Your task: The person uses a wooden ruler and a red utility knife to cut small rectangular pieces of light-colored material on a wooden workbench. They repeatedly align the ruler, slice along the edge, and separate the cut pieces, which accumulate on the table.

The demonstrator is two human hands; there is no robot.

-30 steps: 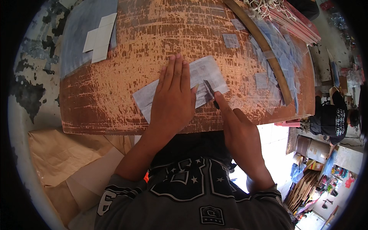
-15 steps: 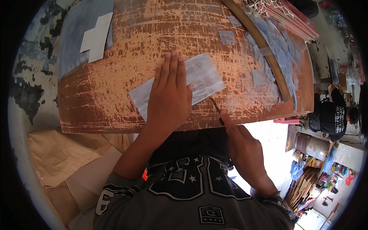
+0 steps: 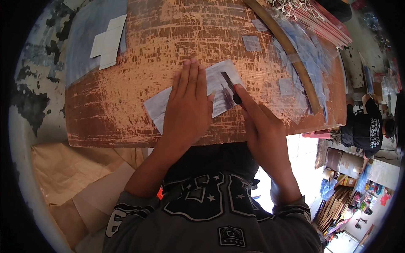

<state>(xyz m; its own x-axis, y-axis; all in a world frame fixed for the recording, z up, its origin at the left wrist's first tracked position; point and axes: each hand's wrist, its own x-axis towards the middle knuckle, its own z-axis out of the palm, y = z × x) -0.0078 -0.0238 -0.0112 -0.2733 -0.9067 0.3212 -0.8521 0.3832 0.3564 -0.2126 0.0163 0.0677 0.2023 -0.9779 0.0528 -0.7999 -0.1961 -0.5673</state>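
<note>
Grey sheet [image 3: 215, 76]: knife [image 3: 230, 86] back over it, right of the left hand [image 3: 185, 107].
Right hand [image 3: 265, 125] grips the knife, fingers curled; left presses flat, outstretched; cutting seems ongoing.

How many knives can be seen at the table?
1: the knife in the right hand, over the sheet under the left hand. Others may be hidden under the plastic pieces.

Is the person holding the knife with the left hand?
No, the right hand holds the knife, while the left hand lies flat on the pale sheet.
</note>
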